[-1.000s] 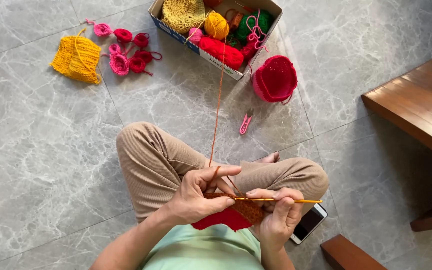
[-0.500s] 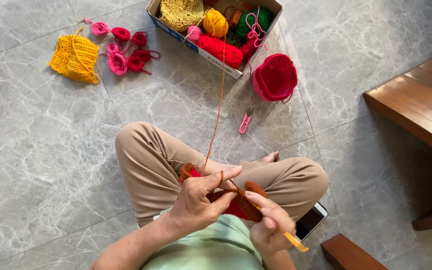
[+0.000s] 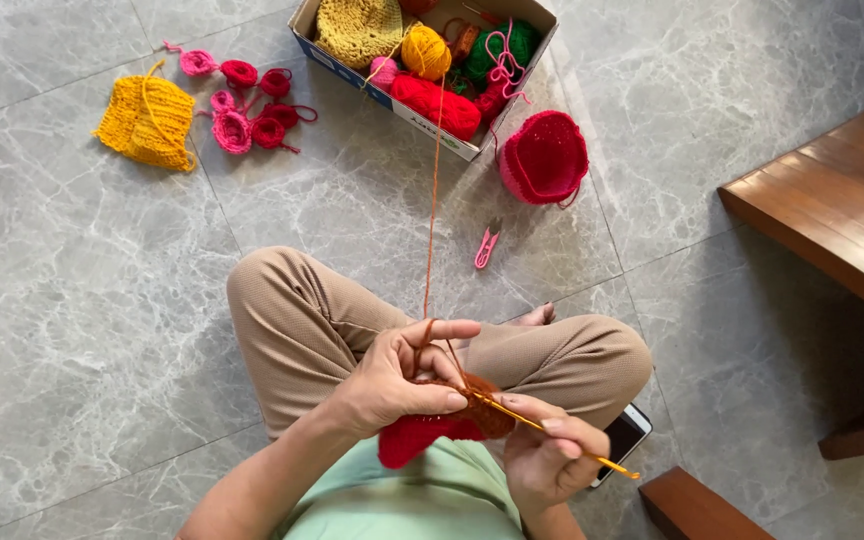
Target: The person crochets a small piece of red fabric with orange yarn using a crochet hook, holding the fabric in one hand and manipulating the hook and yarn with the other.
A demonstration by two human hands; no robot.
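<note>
Grey marble-patterned tile floor (image 3: 82, 330): wide open room is offered to the person's left and ahead; the right is bounded by a dark wooden bench (image 3: 832, 230) and a second wooden piece (image 3: 702, 505) near the right knee.

Cardboard box (image 3: 352, 62): set well ahead, filled with yarn balls in yellow, red and green.

Red crocheted cup-shaped piece (image 3: 544, 157): just beside the box. A yellow knitted piece (image 3: 147, 122) and small pink and red crocheted rounds (image 3: 247, 118) are laid out to the left.

Crochet work in red and orange (image 3: 442, 425): held over the lap; judged soft, light and floppy, best taken by its worked edge near the live stitch.

Left hand (image 3: 392, 380): fingers curled closed on the work, index finger extended with the orange yarn strand (image 3: 432, 200) drawn taut toward the box.

Right hand (image 3: 547, 460): fingers closed on the yellow crochet hook (image 3: 552, 432), tip at the work.

Phone (image 3: 624, 438): under the right knee.

Pink snips (image 3: 487, 246): on the floor.
</note>
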